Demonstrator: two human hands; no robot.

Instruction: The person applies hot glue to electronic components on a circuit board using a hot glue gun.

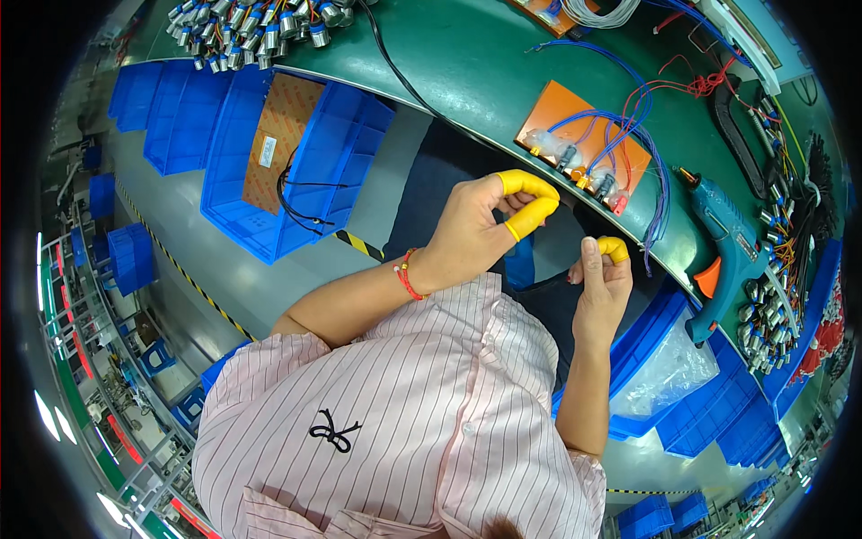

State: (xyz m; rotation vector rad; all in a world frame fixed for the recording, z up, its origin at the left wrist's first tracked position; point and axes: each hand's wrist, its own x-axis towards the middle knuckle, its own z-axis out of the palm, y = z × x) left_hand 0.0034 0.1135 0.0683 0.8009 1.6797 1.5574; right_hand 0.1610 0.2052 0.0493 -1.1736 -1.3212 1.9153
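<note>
Orange block point(558, 106) rests on the green desk point(476, 72), carrying a row of small connectors point(566, 158) along its near side; its long axis runs from 10 o'clock to 4 o'clock. It lies at about 1 o'clock from the left hand point(480, 211), which is the nearer one, and at 12 o'clock from the right hand point(602, 287). The left hand brings yellow-covered thumb and forefinger together, but I cannot tell if something small is between them. The right hand is half curled, with thumb raised, and no object is visible in it. At 9 to 10 o'clock from the left hand, a blue bin point(224, 157) contains patterned cardboard point(292, 103) and black cable point(314, 218); at 5 o'clock from the right hand, another blue bin point(639, 344) contains clear plastic point(673, 373).
</note>
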